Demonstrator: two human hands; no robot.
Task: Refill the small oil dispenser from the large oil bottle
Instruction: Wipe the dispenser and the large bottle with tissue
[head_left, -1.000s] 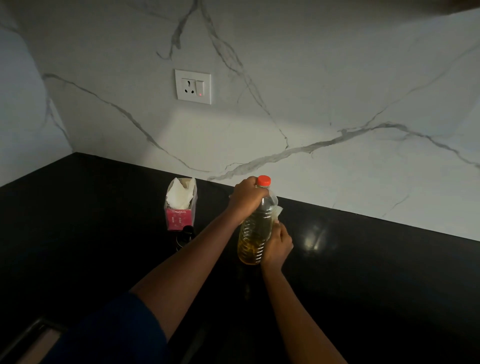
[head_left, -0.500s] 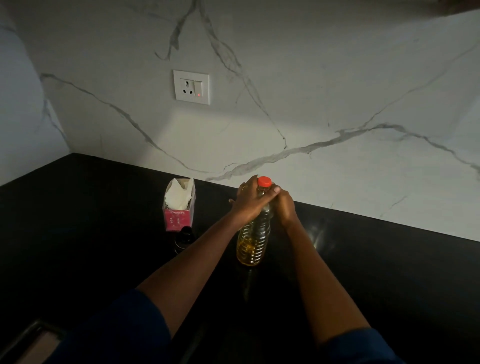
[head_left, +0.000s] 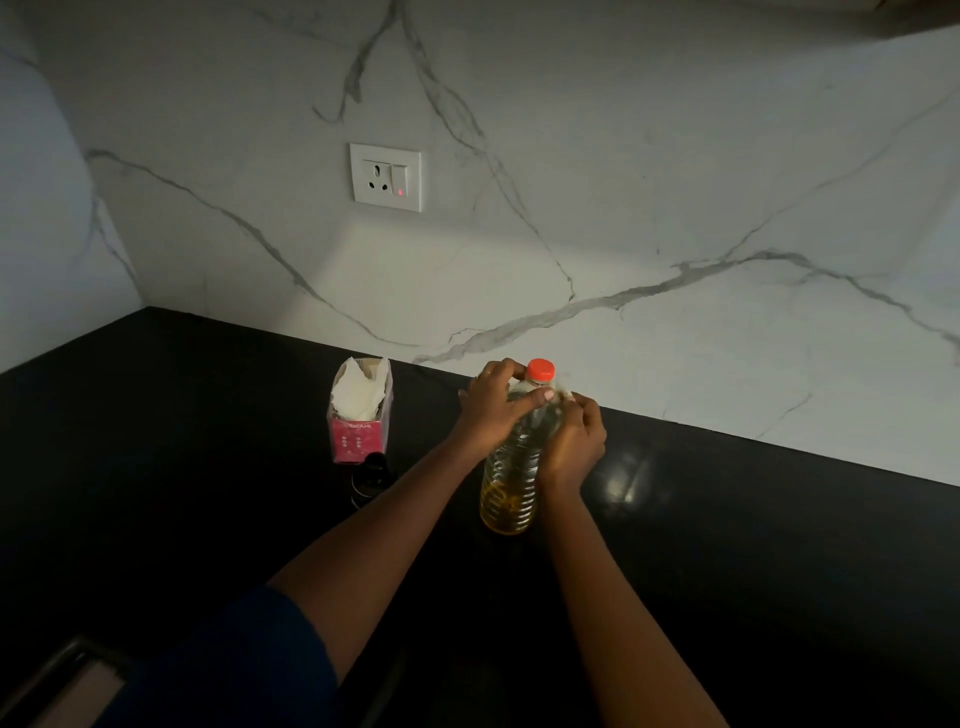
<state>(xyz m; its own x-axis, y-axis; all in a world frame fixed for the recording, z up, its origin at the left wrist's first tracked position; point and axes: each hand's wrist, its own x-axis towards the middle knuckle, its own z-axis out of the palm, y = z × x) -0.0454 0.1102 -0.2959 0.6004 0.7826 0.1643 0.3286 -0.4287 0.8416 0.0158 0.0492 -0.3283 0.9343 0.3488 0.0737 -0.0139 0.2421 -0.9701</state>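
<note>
The large oil bottle stands upright on the black counter, clear ribbed plastic with yellow oil in its lower part and an orange cap on top. My left hand wraps its shoulder just under the cap. My right hand presses against the bottle's right side, with a bit of white tissue at its fingertips. The small dark oil dispenser stands to the left of the bottle, in front of the pink box, hard to make out in the dim light.
A pink tissue box with white tissues stands left of the bottle near the marble wall. A white wall socket with a red light sits above it. A dark framed edge shows at the bottom left.
My right hand rose from the bottle's lower side to its neck, then slid down to its upper right side. My left hand stayed at the top. The bottle stayed in place.
</note>
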